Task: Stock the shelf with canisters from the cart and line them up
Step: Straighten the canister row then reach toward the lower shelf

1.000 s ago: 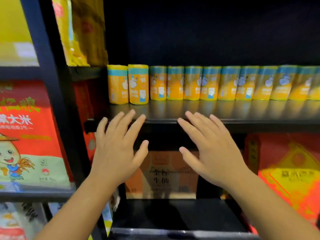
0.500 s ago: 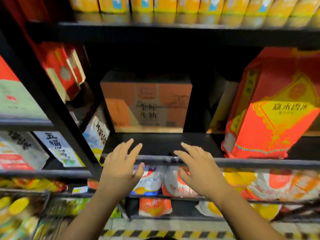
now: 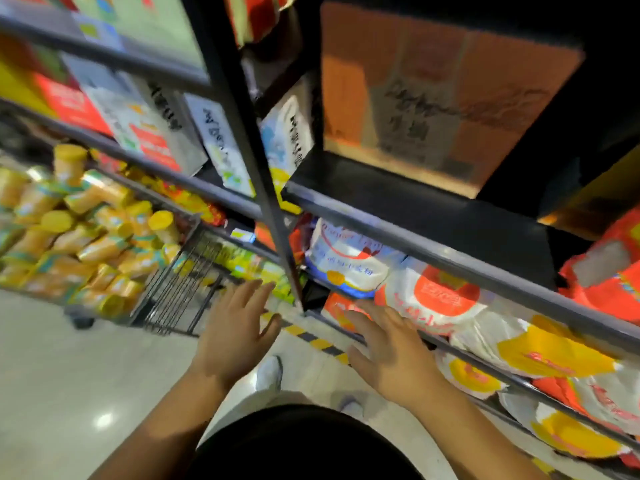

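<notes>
Head view: the left hand [image 3: 239, 327] is held flat, its fingers straight and spread, holding nothing, near the end of the black wire cart [image 3: 180, 282]. The right hand [image 3: 391, 355] is equally spread and empty, in front of white-and-orange plastic bags [image 3: 433, 296] low on the black metal shelf unit [image 3: 450, 216]. The yellow-orange cylindrical canisters [image 3: 86, 237] lie heaped in the cart, at left.
</notes>
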